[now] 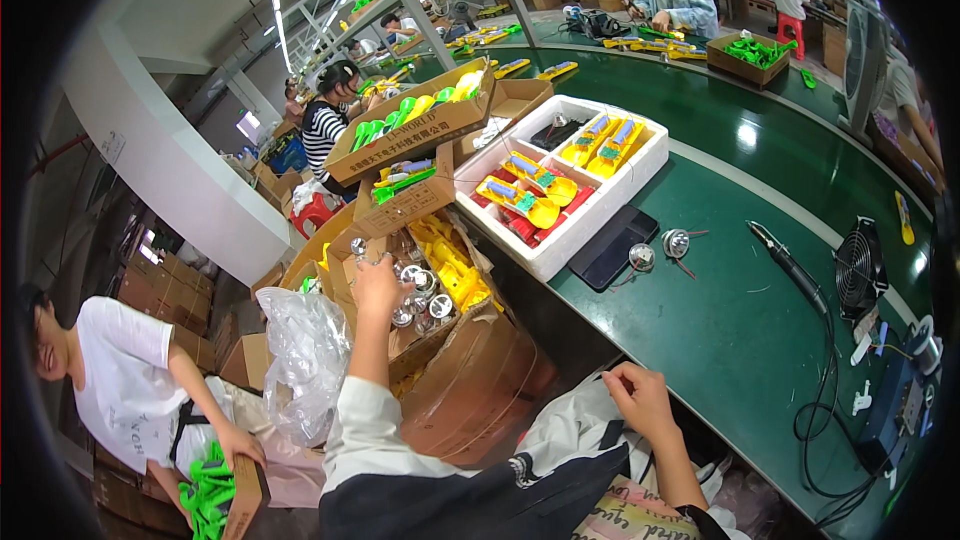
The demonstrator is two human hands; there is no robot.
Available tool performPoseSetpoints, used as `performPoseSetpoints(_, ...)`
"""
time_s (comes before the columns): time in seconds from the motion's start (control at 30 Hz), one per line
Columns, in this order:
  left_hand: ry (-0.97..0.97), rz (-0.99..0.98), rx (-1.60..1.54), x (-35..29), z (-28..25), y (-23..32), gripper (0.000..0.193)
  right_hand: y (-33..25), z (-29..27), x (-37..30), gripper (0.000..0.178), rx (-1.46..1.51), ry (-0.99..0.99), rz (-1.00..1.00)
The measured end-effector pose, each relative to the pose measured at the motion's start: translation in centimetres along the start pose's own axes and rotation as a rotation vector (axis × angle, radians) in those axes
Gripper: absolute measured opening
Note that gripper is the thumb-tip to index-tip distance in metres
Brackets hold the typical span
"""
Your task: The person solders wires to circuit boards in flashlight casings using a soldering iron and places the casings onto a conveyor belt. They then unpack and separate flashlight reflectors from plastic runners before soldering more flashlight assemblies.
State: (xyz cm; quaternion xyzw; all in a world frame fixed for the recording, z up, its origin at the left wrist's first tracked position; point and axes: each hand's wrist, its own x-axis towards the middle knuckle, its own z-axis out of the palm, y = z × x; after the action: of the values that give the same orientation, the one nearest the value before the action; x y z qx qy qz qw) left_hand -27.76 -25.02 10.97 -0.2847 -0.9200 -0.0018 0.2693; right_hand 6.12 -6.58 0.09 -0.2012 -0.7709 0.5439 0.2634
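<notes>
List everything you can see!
bench: one, green, right
foam box: one, white, on bench
casings: four, yellow, in foam box
flat device: one, black, beside foam box
lamp heads: two, silver, on bench
soldering iron: one, black, on bench
fan: one, black, right
cartons: several, brown, mostly left
plastic parts: many, green, yellow, in cartons
silver parts: several, silver, in carton
plastic bag: one, clear, beside cartons
people: several, mixed clothes, around
left hand: one, bare, at silver parts
right hand: one, bare, by bench
</notes>
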Motion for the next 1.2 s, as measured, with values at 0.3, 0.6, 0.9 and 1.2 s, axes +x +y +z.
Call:
performPoseSetpoints(0.3, -0.092, -0.112, -0.086, 4.4, -1.7, -8.1, 0.023, 0.7, -1.4, -0.4, 0.018, -0.005, 0.022, 0.009)
performPoseSetpoints(0.6, -0.188, -0.214, 0.116, 1.8, -1.1, -11.4, 0.027, 0.1, -3.5, -2.6, 0.021, -0.089, -0.026, -0.059)
performPoseSetpoints(0.9, -0.155, 0.269, -0.838, 5.0, -5.2, 14.7, 0.021, -2.9, -12.2, -2.7, 0.011, -0.252, 0.396, 0.007)
performPoseSetpoints(1.2, -0.355, 0.497, -0.507, 17.1, 6.1, 32.6, 0.040, -1.8, -11.6, 0.0, 0.009, -0.255, 0.480, 0.142)
